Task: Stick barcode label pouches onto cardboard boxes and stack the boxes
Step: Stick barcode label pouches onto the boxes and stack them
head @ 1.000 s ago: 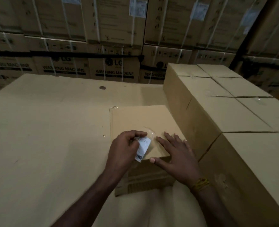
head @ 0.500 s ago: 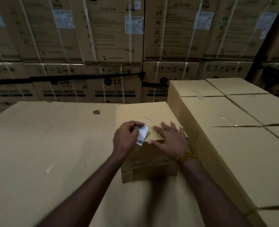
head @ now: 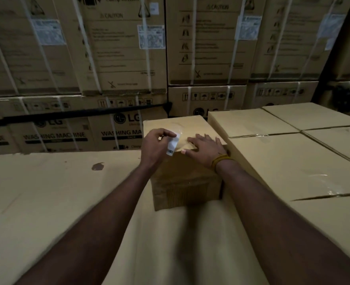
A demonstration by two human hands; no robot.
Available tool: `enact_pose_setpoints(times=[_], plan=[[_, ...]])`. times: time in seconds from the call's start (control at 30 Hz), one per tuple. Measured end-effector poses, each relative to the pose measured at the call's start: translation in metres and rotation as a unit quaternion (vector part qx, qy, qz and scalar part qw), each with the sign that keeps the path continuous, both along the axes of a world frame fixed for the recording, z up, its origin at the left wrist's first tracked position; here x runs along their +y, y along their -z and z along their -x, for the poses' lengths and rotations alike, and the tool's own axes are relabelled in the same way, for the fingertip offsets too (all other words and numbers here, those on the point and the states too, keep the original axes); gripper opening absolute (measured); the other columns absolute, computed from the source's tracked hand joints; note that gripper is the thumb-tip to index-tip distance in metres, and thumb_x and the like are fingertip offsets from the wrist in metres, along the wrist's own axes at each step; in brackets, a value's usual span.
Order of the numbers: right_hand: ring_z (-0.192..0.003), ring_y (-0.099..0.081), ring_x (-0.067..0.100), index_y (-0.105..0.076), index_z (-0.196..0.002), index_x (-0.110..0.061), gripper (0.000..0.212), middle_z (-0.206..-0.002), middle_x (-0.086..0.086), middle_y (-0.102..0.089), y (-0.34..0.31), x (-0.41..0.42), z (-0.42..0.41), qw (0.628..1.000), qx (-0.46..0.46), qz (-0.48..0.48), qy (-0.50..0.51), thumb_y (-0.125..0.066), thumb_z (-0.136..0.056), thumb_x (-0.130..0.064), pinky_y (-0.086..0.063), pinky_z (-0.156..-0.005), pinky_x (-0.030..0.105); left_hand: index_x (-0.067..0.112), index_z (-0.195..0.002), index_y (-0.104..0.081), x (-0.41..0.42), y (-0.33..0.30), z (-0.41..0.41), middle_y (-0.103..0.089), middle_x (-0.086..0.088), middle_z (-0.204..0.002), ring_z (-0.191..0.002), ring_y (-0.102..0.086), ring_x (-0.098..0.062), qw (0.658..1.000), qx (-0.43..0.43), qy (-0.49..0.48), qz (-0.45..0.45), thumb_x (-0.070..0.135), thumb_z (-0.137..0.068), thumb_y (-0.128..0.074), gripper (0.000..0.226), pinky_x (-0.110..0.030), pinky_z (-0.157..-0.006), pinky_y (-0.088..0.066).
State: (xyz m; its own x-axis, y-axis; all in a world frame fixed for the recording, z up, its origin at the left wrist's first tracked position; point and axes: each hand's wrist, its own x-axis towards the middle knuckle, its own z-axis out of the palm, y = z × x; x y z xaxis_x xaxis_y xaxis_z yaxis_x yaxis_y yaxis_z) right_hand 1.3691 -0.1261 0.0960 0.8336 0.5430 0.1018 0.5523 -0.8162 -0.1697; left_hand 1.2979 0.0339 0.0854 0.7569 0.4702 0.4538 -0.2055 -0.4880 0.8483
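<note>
Fingers (head: 166,134) of the left hand (head: 156,148) are pinched closed on the upper end of a white barcode label (head: 173,146), which hangs with its long axis running near to far and slightly tilted, the barcode print at its nearer, lower end. Just right of it, the right hand (head: 206,150) lies flat and open, palm down, holding nothing and pressing on the near edge of the small cardboard box (head: 188,182); a yellow band circles that wrist. A clear pouch (head: 178,132) seems to sit on the box top directly under and beyond the label, its glossy outline faint in the dim light, so whether its mouth faces the label cannot be told. By my reading the step in hand is getting the label into or onto that pouch, and the move turns on the label's lower end lying just left of the right hand's thumb, at the box's near top edge. The left hand is the one that carries it; the right only steadies. The box stands on a broad cardboard worktop (head: 46,192) with plenty of free room to the left, while its right side sits touching or just beside a row of stacked boxes (head: 283,161). Farther back rises a wall of strapped washing machine cartons (head: 118,58).
</note>
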Motion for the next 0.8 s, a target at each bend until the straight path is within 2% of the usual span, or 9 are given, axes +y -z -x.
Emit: enact_pose_setpoints(times=[0.13, 0.27, 0.37, 0.43, 0.5, 0.57, 0.63, 0.7, 0.8], plan=[[-0.148, -0.019, 0.027, -0.033, -0.152, -0.031, 0.067, -0.16, 0.001, -0.028, 0.005, 0.009, -0.041, 1.0, -0.012, -0.013, 0.012, -0.04, -0.095, -0.065, -0.005, -0.12, 0.053, 0.025, -0.085, -0.074, 0.011, -0.001, -0.041, -0.071, 0.005, -0.1, -0.095, -0.066, -0.017, 0.999, -0.002, 0.028, 0.017, 0.006, -0.095, -0.056, 0.028, -0.034, -0.074, -0.057], [-0.15, -0.015, 0.03, -0.035, -0.151, -0.03, 0.064, -0.16, 0.005, -0.029, 0.007, 0.011, -0.056, 0.999, 0.004, -0.019, 0.028, -0.044, -0.096, -0.061, -0.004, -0.12, 0.052, 0.016, -0.098, -0.074, 0.013, -0.004, -0.054, -0.07, -0.003, -0.108, -0.1, -0.066, -0.019, 0.998, 0.005, 0.04, 0.057, 0.005, -0.097, -0.055, 0.022, -0.029, -0.074, -0.059], [-0.146, -0.026, 0.029, -0.049, -0.144, -0.021, 0.049, -0.151, 0.009, -0.044, 0.008, 0.006, -0.036, 0.987, 0.02, -0.157, 0.027, -0.054, -0.098, -0.04, -0.015, -0.121, 0.047, 0.011, -0.107, -0.073, 0.0, -0.004, -0.036, -0.069, -0.004, -0.114, -0.103, -0.065, -0.018, 0.995, 0.006, 0.032, 0.094, 0.003, -0.098, -0.053, 0.023, -0.022, -0.073, -0.057], [-0.134, -0.044, 0.025, -0.061, -0.132, -0.02, 0.035, -0.137, 0.006, -0.058, 0.015, -0.001, -0.006, 0.939, 0.047, -0.34, 0.031, -0.053, -0.1, -0.027, -0.034, -0.115, 0.042, 0.011, -0.109, -0.072, -0.016, 0.001, -0.011, -0.068, -0.003, -0.115, -0.103, -0.064, -0.016, 0.993, 0.012, 0.022, 0.119, 0.003, -0.098, -0.053, 0.024, -0.018, -0.066, -0.056], [-0.105, -0.062, 0.018, -0.069, -0.117, -0.022, 0.026, -0.113, 0.002, -0.069, 0.023, -0.009, 0.035, 0.868, 0.093, -0.485, 0.054, -0.051, -0.101, -0.03, -0.051, -0.088, 0.033, 0.011, -0.108, -0.073, -0.036, 0.012, 0.02, -0.068, -0.003, -0.112, -0.099, -0.064, -0.014, 0.988, 0.033, 0.001, 0.151, 0.001, -0.097, -0.053, 0.025, -0.013, -0.06, -0.053], [-0.082, -0.063, 0.014, -0.072, -0.102, -0.021, 0.025, -0.089, -0.001, -0.07, 0.036, -0.018, 0.083, 0.813, 0.178, -0.55, 0.074, -0.054, -0.099, -0.039, -0.049, -0.066, 0.027, 0.012, -0.104, -0.075, -0.061, 0.025, 0.058, -0.07, -0.001, -0.107, -0.092, -0.064, -0.013, 0.982, 0.069, -0.024, 0.177, -0.003, -0.092, -0.054, 0.028, -0.012, -0.056, -0.05], [-0.083, -0.066, 0.015, -0.075, -0.093, -0.019, 0.024, -0.084, -0.004, -0.073, 0.056, -0.03, 0.131, 0.781, 0.249, -0.565, 0.091, -0.063, -0.094, -0.041, -0.053, -0.07, 0.032, 0.016, -0.093, -0.077, -0.086, 0.036, 0.1, -0.074, -0.002, -0.1, -0.09, -0.068, -0.02, 0.971, 0.095, -0.04, 0.218, -0.007, -0.085, -0.053, 0.034, -0.017, -0.061, -0.052], [-0.091, -0.069, 0.024, -0.074, -0.087, -0.02, 0.013, -0.086, -0.003, -0.074, 0.078, -0.045, 0.182, 0.756, 0.297, -0.571, 0.113, -0.069, -0.09, -0.031, -0.055, -0.081, 0.042, 0.02, -0.086, -0.076, -0.109, 0.046, 0.151, -0.076, -0.002, -0.094, -0.089, -0.07, -0.023, 0.96, 0.122, -0.052, 0.245, -0.007, -0.083, -0.052, 0.036, -0.027, -0.071, -0.057], [-0.091, -0.069, 0.027, -0.072, -0.083, -0.022, 0.007, -0.085, -0.002, -0.074, 0.102, -0.074, 0.267, 0.738, 0.341, -0.564, 0.146, -0.07, -0.089, -0.018, -0.056, -0.081, 0.043, 0.016, -0.087, -0.075, -0.143, 0.061, 0.237, -0.076, -0.001, -0.092, -0.086, -0.071, -0.024, 0.946, 0.16, -0.059, 0.276, -0.007, -0.085, -0.052, 0.032, -0.039, -0.075, -0.06]])
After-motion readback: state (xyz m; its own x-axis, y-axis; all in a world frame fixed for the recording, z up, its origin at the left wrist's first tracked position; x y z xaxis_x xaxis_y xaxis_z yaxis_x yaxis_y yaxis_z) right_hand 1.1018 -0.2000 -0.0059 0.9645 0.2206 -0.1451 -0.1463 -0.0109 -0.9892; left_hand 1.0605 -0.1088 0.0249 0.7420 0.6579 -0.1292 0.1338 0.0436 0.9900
